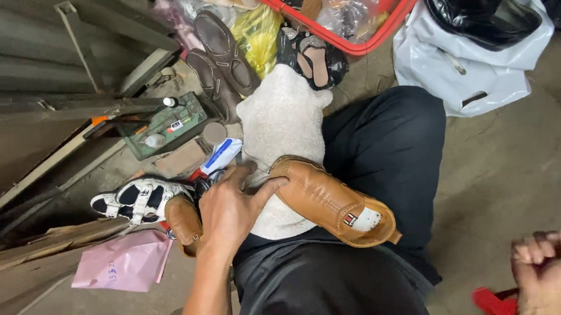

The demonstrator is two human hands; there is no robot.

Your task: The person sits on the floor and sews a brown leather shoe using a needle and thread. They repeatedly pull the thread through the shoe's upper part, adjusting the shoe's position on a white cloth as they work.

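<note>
A tan leather loafer (pixel 338 202) lies sole-side down on a white towel (pixel 281 122) spread over my knee in black trousers. My left hand (pixel 232 209) rests on the towel, its fingers touching the heel end of the loafer. A second tan loafer (pixel 184 223) lies just left of that hand, near the floor. My right hand (pixel 545 266) hovers at the lower right, away from the shoes, fingers curled into a loose fist; I cannot see anything in it.
A white-and-black sandal (pixel 134 200), a pink paper (pixel 123 263) and a green toolbox (pixel 165 125) lie to the left. Brown shoes (pixel 222 57), a red basket (pixel 349 10), and a white bag (pixel 476 61) holding black shoes lie ahead. A red object (pixel 497 300) sits by my right hand.
</note>
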